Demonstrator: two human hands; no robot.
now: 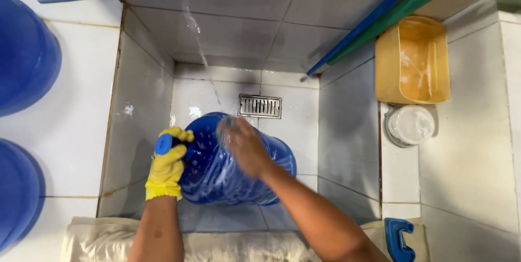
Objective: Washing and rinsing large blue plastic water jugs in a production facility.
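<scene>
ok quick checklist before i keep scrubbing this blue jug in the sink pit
1. Left hand grip: the yellow-gloved hand clasps the jug's capped neck. Ok.
2. Right hand contact: bare, flat on the blue water jug, blurred by motion. Ok.
3. Jug position: lying on its side on the tiled pit floor. Ok.
4. Water stream: falling toward the jug's upper side. Ok.
5. Floor drain: grate uncovered. Ok; whether it drains freely, cannot tell.
6. Soap tub: orange, suds inside, on the right ledge. Ok.
</scene>
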